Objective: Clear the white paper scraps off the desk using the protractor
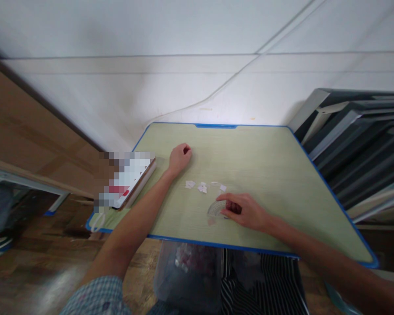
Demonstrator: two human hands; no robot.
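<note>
My right hand [248, 211] holds a clear half-round protractor [216, 208] between thumb and fingers, low over the table's near half. A dark reddish patch shows inside the curl of its fingers; I cannot tell whether it is shaded skin or an object. Just beyond lie small white paper pieces, with one group [190, 184] on the left, another [202, 187] in the middle and a single piece [223, 187] by my right fingertips. A pale scrap [211, 221] sits under the protractor's lower edge. Farther back, my left hand [180, 157] rests on the tabletop in a loose fist, nothing visible in it.
The pale green table [265, 157] has a blue rim and stands against a white wall [184, 87]. A blurred white box-like object [134, 179] lies at its left edge. Grey panels [357, 127] lean on the right. Below the near edge is a clear plastic bin [187, 275].
</note>
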